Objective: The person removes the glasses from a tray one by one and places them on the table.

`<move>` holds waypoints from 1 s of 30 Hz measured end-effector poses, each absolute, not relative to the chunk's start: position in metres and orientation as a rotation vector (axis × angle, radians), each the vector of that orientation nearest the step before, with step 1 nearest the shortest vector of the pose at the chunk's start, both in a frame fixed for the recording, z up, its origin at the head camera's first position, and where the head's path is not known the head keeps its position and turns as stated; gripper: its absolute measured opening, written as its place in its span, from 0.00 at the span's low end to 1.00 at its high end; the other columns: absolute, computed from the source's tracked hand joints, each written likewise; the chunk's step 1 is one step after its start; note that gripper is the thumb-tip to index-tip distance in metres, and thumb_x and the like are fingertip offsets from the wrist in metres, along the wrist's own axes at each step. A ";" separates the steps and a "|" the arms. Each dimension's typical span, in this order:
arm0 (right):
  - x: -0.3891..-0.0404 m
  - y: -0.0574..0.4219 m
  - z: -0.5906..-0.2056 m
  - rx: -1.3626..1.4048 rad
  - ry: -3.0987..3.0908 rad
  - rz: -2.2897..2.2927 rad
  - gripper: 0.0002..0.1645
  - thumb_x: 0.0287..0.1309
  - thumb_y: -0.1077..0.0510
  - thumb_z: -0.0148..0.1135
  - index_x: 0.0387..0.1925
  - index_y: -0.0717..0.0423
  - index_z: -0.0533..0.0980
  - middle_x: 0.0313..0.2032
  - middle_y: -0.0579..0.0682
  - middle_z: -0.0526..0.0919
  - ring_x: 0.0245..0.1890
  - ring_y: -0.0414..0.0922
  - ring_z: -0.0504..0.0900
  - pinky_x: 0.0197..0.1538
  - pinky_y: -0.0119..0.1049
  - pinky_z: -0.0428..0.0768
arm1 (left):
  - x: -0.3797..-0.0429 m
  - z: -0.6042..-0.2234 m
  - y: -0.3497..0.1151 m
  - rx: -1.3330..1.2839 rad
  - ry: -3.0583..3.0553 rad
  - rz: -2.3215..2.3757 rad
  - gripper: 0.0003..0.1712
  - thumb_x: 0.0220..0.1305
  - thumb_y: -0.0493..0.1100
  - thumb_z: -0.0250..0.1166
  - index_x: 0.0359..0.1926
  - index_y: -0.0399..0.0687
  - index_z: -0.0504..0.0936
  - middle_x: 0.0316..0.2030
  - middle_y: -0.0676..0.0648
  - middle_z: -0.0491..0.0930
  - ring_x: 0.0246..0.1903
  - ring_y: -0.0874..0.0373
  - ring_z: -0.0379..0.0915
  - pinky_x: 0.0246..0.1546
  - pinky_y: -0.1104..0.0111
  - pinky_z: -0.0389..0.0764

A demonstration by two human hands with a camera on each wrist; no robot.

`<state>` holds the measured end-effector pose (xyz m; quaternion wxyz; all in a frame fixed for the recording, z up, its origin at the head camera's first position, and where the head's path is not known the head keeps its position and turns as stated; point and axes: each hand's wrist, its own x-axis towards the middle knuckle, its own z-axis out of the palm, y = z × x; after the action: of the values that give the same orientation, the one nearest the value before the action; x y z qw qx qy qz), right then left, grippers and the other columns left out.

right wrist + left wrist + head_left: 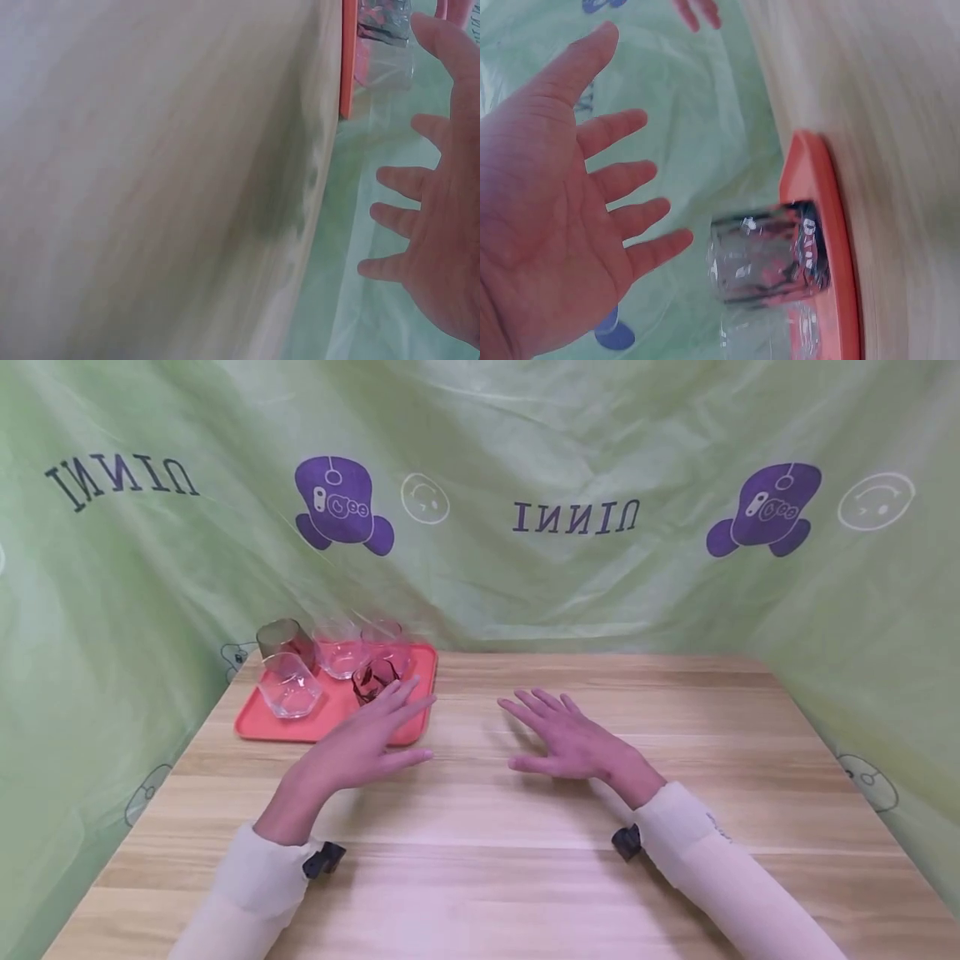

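Observation:
My left hand (356, 743) hovers over the near right part of a red tray (255, 722), fingers spread and holding nothing. In the head view its fingertips overlap a dark patterned glass (372, 679); the left wrist view shows that glass (769, 255) upright on the tray, apart from the fingers. Over the wooden table, to the right of the tray, my right hand (573, 743) is held with fingers outstretched and nothing in it. Also on the tray are a clear faceted glass (291, 693), a smoky brown glass (285, 642) and further clear glasses (343, 658) at the back.
The tray sits at the far left corner of the wooden table (480, 877). A green printed curtain (480, 585) hangs behind the table and along both sides. A small black device (324, 860) is strapped at the left cuff, and another black device (627, 842) at the right.

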<state>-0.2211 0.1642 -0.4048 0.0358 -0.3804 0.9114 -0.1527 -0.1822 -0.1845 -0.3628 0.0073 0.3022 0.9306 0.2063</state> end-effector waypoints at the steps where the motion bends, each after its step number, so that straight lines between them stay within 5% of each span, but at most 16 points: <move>1: -0.221 0.162 -0.405 -1.170 2.793 -0.470 0.54 0.66 0.24 0.53 0.83 0.37 0.47 0.79 0.57 0.51 0.78 0.59 0.47 0.71 0.69 0.44 | -0.182 -0.362 -0.188 0.938 2.909 0.669 0.45 0.68 0.63 0.67 0.78 0.53 0.64 0.81 0.46 0.43 0.79 0.45 0.36 0.70 0.43 0.56; 8: -0.222 0.146 -0.405 -1.202 2.754 -0.470 0.53 0.67 0.24 0.52 0.83 0.36 0.46 0.79 0.57 0.52 0.78 0.58 0.48 0.72 0.66 0.45 | -0.180 -0.362 -0.209 0.810 2.883 0.729 0.41 0.70 0.64 0.64 0.77 0.51 0.67 0.78 0.46 0.55 0.76 0.45 0.51 0.68 0.46 0.62; 13: -0.225 0.134 -0.405 -1.201 2.744 -0.453 0.51 0.69 0.26 0.51 0.83 0.36 0.45 0.80 0.56 0.51 0.78 0.56 0.49 0.74 0.60 0.49 | -0.183 -0.365 -0.226 0.794 2.874 0.754 0.36 0.71 0.63 0.64 0.71 0.47 0.76 0.67 0.44 0.74 0.67 0.44 0.69 0.63 0.46 0.70; 19: -0.234 0.121 -0.406 -1.206 2.719 -0.458 0.49 0.72 0.29 0.49 0.83 0.41 0.47 0.79 0.57 0.53 0.77 0.53 0.54 0.73 0.54 0.57 | -0.185 -0.366 -0.248 0.684 2.855 0.769 0.34 0.71 0.65 0.63 0.66 0.47 0.80 0.56 0.45 0.82 0.55 0.45 0.79 0.55 0.46 0.76; 26: -0.250 0.107 -0.412 -1.234 2.682 -0.536 0.45 0.74 0.32 0.51 0.81 0.48 0.54 0.76 0.54 0.62 0.75 0.51 0.60 0.73 0.48 0.59 | -0.190 -0.365 -0.267 0.635 2.828 0.725 0.16 0.74 0.52 0.64 0.48 0.44 0.86 0.30 0.54 0.80 0.30 0.59 0.75 0.37 0.60 0.78; 30: -0.257 0.096 -0.418 -1.236 2.683 -0.562 0.44 0.74 0.35 0.52 0.81 0.50 0.56 0.75 0.53 0.64 0.75 0.50 0.61 0.73 0.46 0.59 | -0.192 -0.364 -0.278 0.585 2.770 0.724 0.13 0.75 0.49 0.63 0.41 0.44 0.87 0.26 0.53 0.75 0.26 0.58 0.68 0.32 0.61 0.73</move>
<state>-0.2567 0.0963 -0.4176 0.0674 -0.4101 0.8902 -0.1866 -0.1917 -0.2780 -0.3636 0.1094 0.1991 0.9422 0.2461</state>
